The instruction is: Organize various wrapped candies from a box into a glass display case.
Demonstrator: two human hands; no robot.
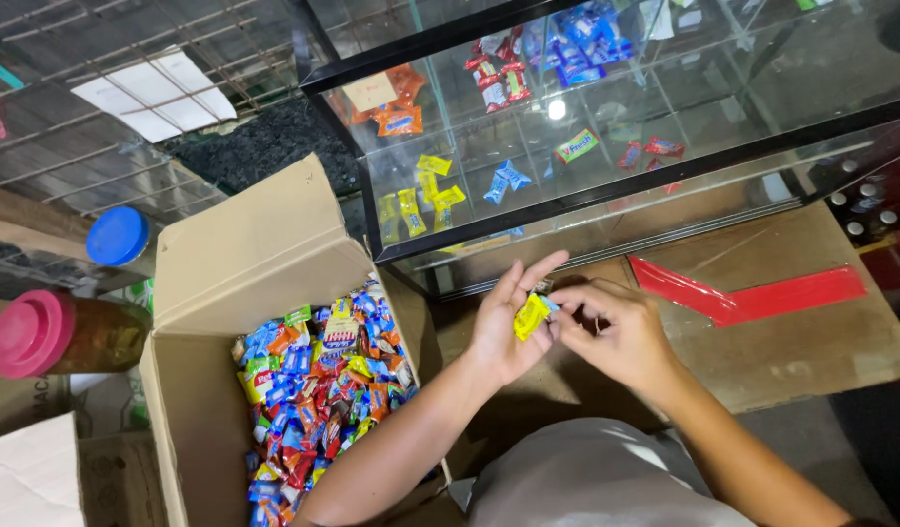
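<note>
My left hand [503, 322] is held palm up with its fingers spread, and small wrapped candies lie in it, a yellow candy [530, 316] the plainest. My right hand [616, 327] pinches at those candies from the right, its fingers curled on them. Both hands hover in front of a glass display case [606, 210] whose shelves hold yellow, blue, orange and red candy packets. To the left, an open cardboard box [191, 410] is filled with several mixed wrapped candies [318, 390].
A jar with a pink lid [30, 334] and a jar with a blue lid [118, 236] stand at the left. A flat cardboard sheet with red tape [762, 298] lies under the case. A wire rack [99, 88] is at the upper left.
</note>
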